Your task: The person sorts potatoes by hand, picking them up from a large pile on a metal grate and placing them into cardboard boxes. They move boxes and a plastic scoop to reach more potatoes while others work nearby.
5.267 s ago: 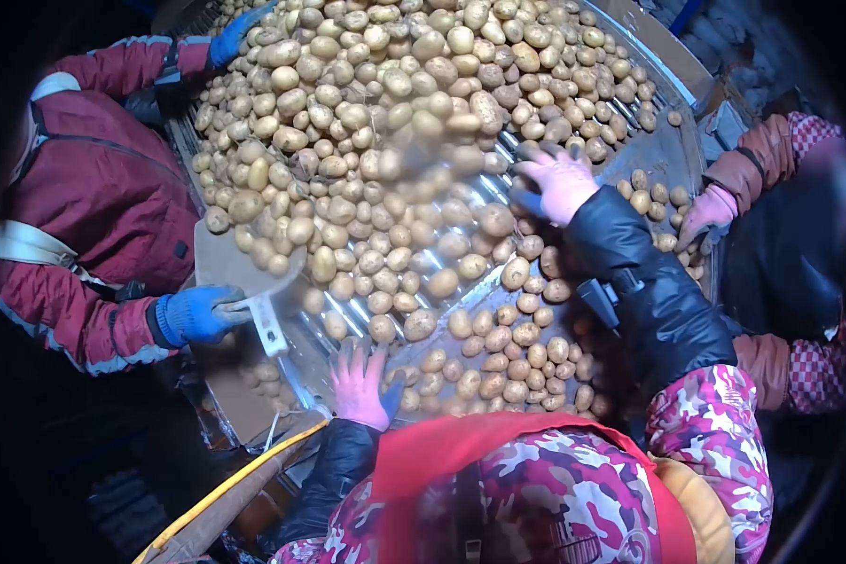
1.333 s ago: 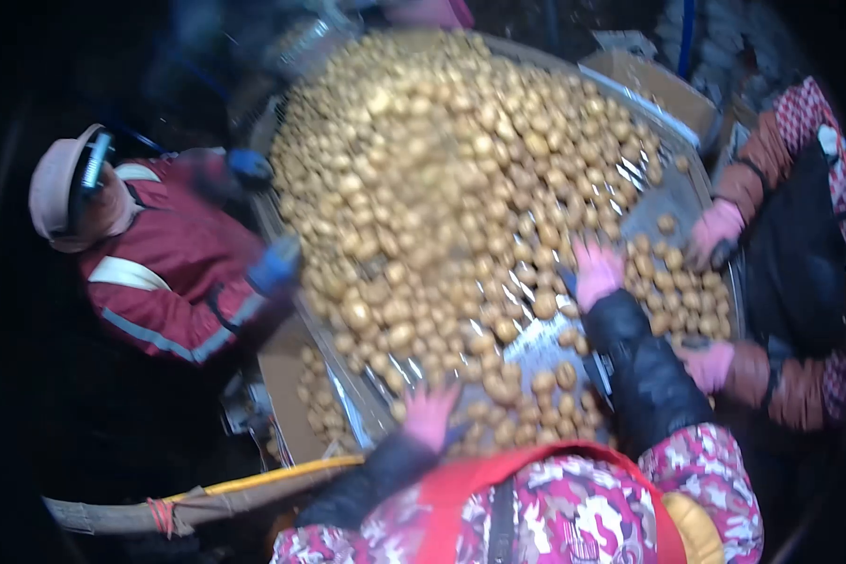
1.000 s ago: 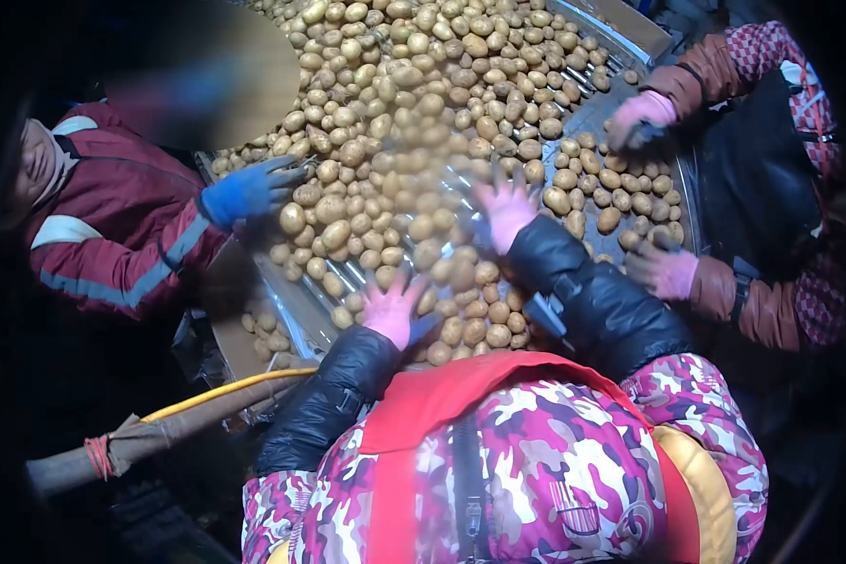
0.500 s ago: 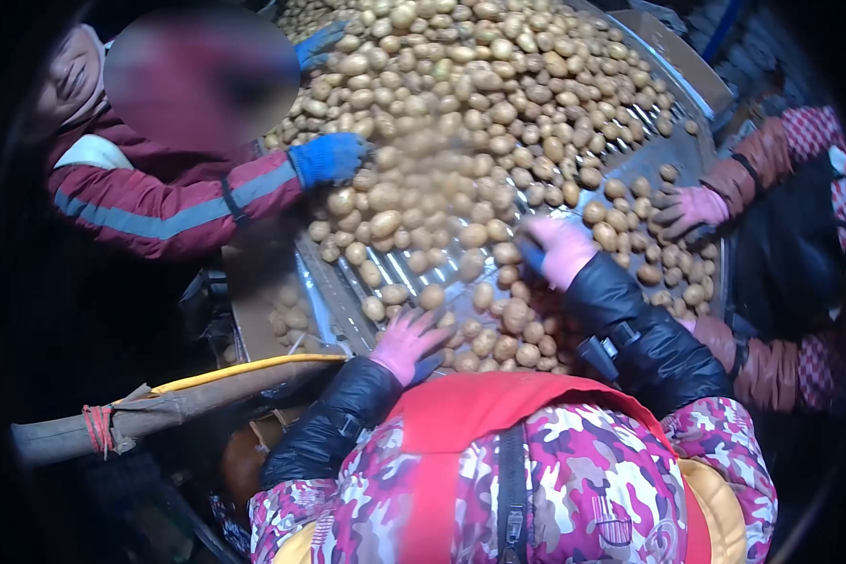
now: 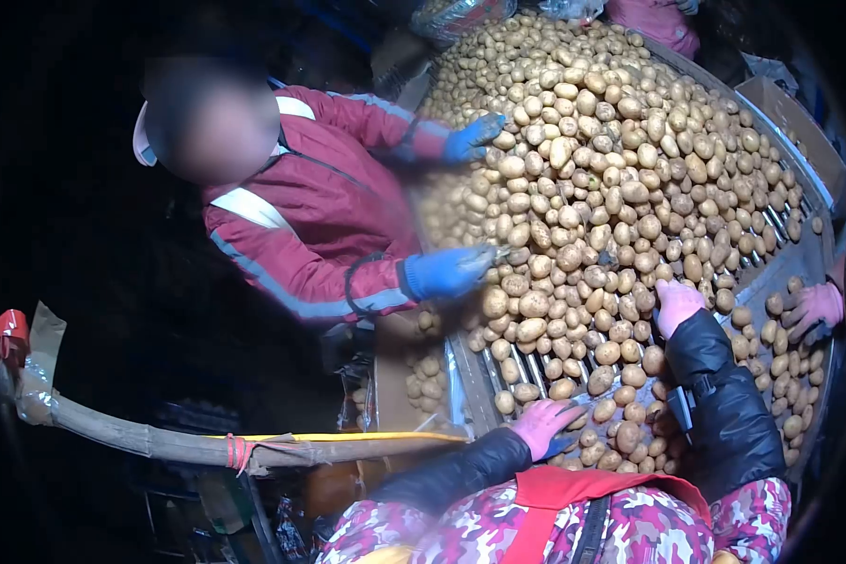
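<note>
Both my hands wear pink gloves with blue palms. My left hand (image 5: 543, 428) lies at the near edge of the sorting table, fingers stretched out beside loose potatoes (image 5: 628, 436) and holding nothing. Farther right, my right hand (image 5: 677, 308) reaches to the lower edge of the big potato heap (image 5: 620, 188), its fingers apart against the potatoes there. Metal rollers (image 5: 533, 368) show between the heap and my left hand.
Across on the left, a person in a maroon jacket (image 5: 338, 188) has blue-gloved hands at the heap. Another person's pink-gloved hand (image 5: 815, 308) is at the right edge. A wrapped pole (image 5: 179, 442) crosses the lower left; a cardboard box (image 5: 785, 122) stands upper right.
The view has swung, shifting the scene right and showing more of the heap's far end. My right hand has moved from the rollers to the heap's edge. The maroon-jacketed person has straightened up.
</note>
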`<state>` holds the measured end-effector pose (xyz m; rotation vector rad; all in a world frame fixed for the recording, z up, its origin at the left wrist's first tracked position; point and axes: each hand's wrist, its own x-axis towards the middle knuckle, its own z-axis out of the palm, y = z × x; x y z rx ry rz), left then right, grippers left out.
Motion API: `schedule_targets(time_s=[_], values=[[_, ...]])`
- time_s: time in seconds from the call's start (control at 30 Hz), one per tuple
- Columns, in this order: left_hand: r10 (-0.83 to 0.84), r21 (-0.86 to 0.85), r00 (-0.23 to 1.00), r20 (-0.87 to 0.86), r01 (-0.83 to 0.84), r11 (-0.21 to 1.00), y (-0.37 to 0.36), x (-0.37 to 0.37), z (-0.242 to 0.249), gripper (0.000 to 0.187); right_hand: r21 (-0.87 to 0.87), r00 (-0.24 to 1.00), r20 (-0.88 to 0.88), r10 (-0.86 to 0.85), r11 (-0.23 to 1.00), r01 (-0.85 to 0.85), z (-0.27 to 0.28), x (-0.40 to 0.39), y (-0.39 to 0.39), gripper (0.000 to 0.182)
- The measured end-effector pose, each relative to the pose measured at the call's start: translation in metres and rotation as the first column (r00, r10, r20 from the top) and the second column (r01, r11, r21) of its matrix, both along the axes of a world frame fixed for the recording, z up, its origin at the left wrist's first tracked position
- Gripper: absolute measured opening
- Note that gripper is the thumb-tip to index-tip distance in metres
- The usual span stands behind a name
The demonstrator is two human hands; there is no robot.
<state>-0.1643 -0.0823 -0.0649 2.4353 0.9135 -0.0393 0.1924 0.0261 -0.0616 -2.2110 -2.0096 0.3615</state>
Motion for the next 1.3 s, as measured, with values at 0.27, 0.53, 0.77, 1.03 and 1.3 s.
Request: schedule_targets(time_s=[0.27, 0.53, 0.77, 1.03, 1.3], values=[[0.600, -0.595, 0.767, 0.227, -0.379, 0.709, 0.003, 0.016, 0.017, 0.049, 0.321, 0.839, -0.524, -0.144, 0.879, 0.352, -0.022, -0.013, -0.057, 0.049], [0.900, -0.958, 0.415, -0.135, 0.176, -0.225, 0.005, 0.017, 0.035, 0.046, 0.247, 0.621, -0.639, 0.454, 0.885, -0.394, 0.051, -0.113, -0.147, 0.047], [0.952, -0.861, 0.215, -0.219, 0.417, -0.292, -0.005, -0.026, 0.013, 0.059, 0.139, 0.870, -0.485, 0.090, 0.990, -0.025, 0.031, -0.050, -0.094, 0.023], [0.905, -0.963, 0.424, 0.020, 0.251, -0.097, -0.011, -0.018, 0.006, 0.060, -0.263, 0.988, 0.063, 0.139, 0.958, -0.118, 0.051, -0.027, -0.004, 0.032], [0.856, -0.957, 0.516, -0.019, 0.239, -0.165, -0.018, -0.006, 0.016, 0.056, -0.312, 0.927, 0.203, 0.316, 0.918, -0.245, 0.044, -0.035, -0.025, 0.039]])
